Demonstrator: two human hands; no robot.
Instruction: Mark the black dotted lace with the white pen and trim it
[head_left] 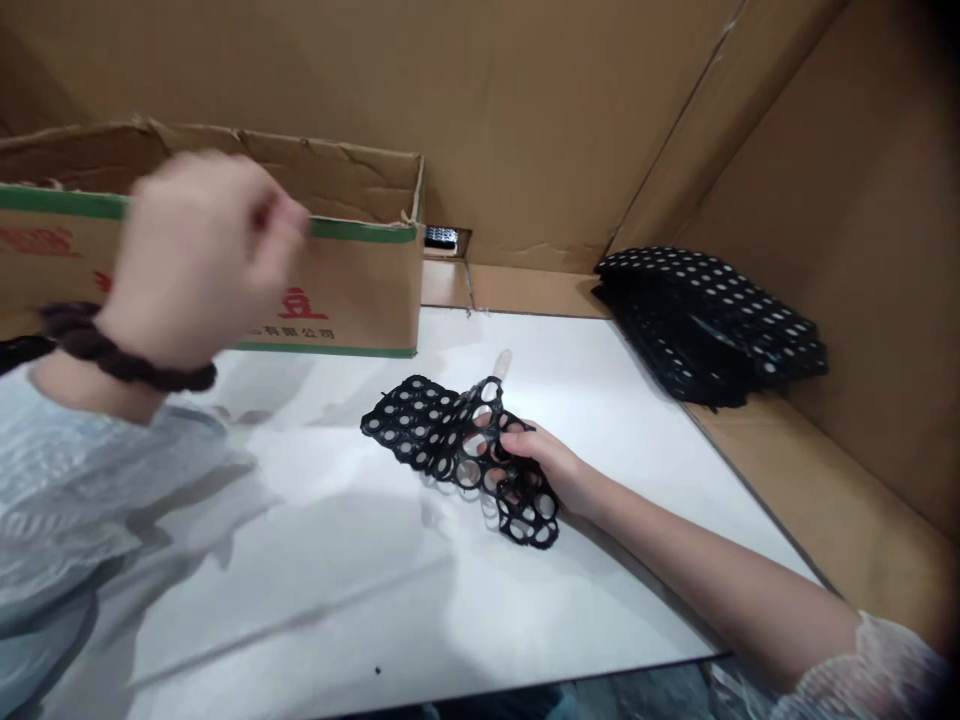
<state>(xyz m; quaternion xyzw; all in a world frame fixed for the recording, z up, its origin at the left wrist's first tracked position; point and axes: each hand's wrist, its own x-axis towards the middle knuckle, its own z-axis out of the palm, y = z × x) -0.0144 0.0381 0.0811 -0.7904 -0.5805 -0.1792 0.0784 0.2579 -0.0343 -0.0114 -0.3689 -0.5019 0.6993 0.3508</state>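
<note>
My right hand (551, 468) rests on the white table (375, 580) and grips one end of a black flexible piece full of round holes (450, 435), fingers curled through it. A small clear tube (500, 362) pokes out behind the piece. My left hand (199, 255) is raised in front of the open cardboard box (352, 290), blurred by motion, fingers bunched as in a pinch; what they hold cannot be made out. A dark scrunchie sits on my left wrist.
A stack of the same black perforated pieces (709, 320) lies at the back right on the cardboard ledge. Cardboard walls (540, 120) enclose the back and right side. The box stands at the back left.
</note>
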